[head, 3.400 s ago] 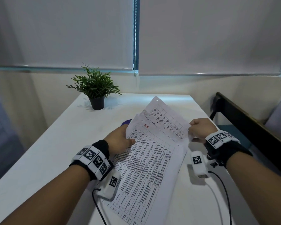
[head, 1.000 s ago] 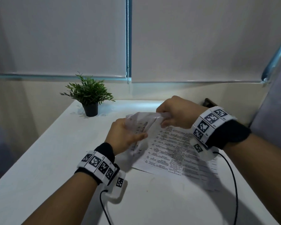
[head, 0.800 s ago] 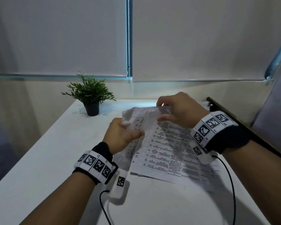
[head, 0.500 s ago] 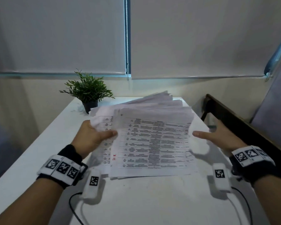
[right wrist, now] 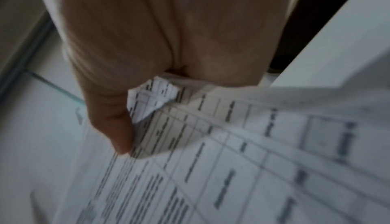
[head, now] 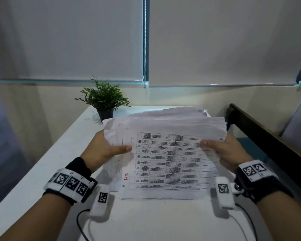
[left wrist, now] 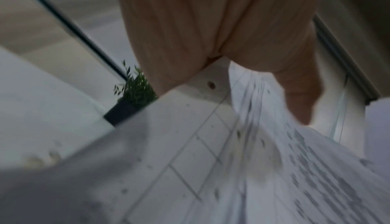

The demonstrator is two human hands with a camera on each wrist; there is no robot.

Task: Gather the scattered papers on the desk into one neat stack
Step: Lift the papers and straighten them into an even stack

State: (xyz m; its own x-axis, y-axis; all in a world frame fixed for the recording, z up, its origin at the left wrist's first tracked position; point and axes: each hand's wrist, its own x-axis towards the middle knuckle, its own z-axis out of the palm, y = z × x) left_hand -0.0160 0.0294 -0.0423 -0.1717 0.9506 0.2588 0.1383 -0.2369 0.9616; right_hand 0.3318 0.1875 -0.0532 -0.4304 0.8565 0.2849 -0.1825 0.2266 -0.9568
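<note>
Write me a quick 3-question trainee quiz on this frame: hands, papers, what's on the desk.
1. True or false: both hands grip the papers.
2. Multiple choice: where is the potted plant relative to the papers? A) at the far left of the desk, behind them B) on top of them C) near the right wrist
3. Fill in: the red handwritten mark sits near the sheet's ___ edge in the head view.

Key
1. True: the left hand holds the left edge and the right hand the right edge, each with its thumb on top.
2. A
3. left
</note>
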